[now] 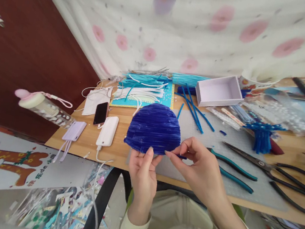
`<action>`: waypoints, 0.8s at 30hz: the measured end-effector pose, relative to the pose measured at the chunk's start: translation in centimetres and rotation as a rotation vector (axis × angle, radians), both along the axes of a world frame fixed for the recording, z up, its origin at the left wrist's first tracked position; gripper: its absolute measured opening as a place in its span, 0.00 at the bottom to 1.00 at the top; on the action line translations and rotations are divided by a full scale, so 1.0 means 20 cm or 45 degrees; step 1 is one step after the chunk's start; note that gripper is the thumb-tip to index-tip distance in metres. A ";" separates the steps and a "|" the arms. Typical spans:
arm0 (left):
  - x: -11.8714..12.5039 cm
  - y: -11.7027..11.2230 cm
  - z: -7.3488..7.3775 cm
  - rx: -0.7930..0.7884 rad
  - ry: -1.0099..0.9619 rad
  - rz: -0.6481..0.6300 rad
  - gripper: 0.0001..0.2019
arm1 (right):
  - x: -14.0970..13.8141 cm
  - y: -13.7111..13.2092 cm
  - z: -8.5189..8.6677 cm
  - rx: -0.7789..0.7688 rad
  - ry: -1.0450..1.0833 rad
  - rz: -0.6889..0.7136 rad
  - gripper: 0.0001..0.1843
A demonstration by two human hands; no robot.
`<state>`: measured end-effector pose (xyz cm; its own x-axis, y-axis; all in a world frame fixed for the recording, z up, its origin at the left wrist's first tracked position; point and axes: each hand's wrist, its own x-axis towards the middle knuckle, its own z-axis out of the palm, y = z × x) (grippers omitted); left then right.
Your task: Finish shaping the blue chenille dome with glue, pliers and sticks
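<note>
Blue dome piece: the ribbed, dark blue half-round (pixel 155 126) is held up above the near side of the table (pixel 84 146), in front of the person, its curved edge away and its straight edge towards the body.
Left hand: grasping the dome piece from below, with the left hand (pixel 144 172) setting its thumb on the front at the straight edge and its fingers behind.
Right hand: the right hand (pixel 204 168) pinches a short dark blue strip end (pixel 182 157) between thumb and forefinger, at the dome's lower right corner.
Straight edge: good work here likely means holding the strip level with the ribs and pinching close to the corner, so that no gap opens.
Left thumb: light, steady pressure should suit; a hard squeeze could bend the ribs.
Grey mat: the mat (pixel 201 133) bears 3 or more loose blue strips (pixel 195 107), a teal-handled tool (pixel 236 167) and black scissors (pixel 261 163), all apart from the dome.
</note>
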<state>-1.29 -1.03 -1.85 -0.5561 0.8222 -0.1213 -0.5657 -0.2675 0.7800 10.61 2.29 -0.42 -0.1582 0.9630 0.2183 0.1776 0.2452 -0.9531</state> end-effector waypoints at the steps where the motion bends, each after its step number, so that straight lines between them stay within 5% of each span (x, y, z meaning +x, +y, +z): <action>1: 0.00 0.00 0.00 -0.006 0.007 -0.003 0.16 | 0.00 0.00 0.00 -0.001 0.002 0.002 0.14; 10: -0.03 -0.01 -0.06 -0.123 0.141 -0.006 0.23 | 0.05 0.01 0.01 -0.016 0.019 0.043 0.11; 18: 0.00 0.03 -0.01 -0.100 0.025 0.073 0.20 | 0.13 0.06 0.01 0.081 0.016 -0.207 0.15; 21: -0.01 0.06 0.02 -0.100 -0.028 0.101 0.18 | 0.28 0.09 -0.07 0.168 -0.289 -0.409 0.16; 24: -0.01 0.11 0.04 -0.113 -0.042 0.124 0.18 | 0.47 0.07 -0.24 0.301 -0.729 -0.355 0.21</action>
